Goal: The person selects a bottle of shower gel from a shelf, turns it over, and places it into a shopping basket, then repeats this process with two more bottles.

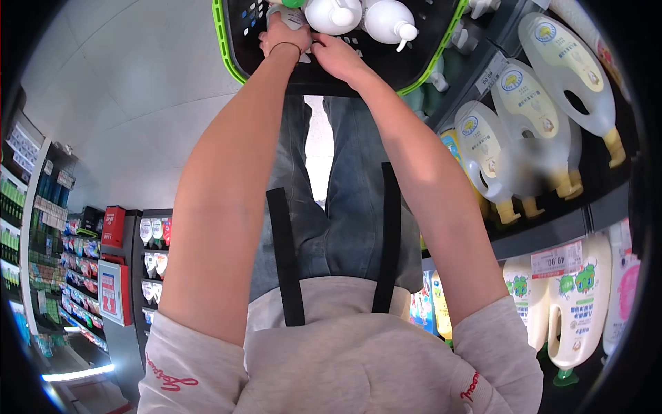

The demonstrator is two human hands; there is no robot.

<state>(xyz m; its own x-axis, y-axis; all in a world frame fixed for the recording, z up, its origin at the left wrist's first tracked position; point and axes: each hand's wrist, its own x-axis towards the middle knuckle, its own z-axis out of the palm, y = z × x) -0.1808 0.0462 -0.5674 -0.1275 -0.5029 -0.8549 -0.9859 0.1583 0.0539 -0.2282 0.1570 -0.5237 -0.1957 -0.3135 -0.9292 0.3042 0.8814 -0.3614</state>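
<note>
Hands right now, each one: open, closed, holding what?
Left hand: closed on a pale, greyish container in the black plastic basket with green rim.
Right hand: fingers bent close to that container; whether it grips anything cannot be told.

Short-sleeved light grey T-shirt, bottom of frame, as I see it. Red script-like lettering near both cuffs, lower left and lower right. Faded grey-blue jeans and two black straps mid-frame. Thin dark wristband, top centre-left.

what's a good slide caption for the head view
Left hand and right hand reach into a black, green-rimmed basket holding white pump bottles.
</note>
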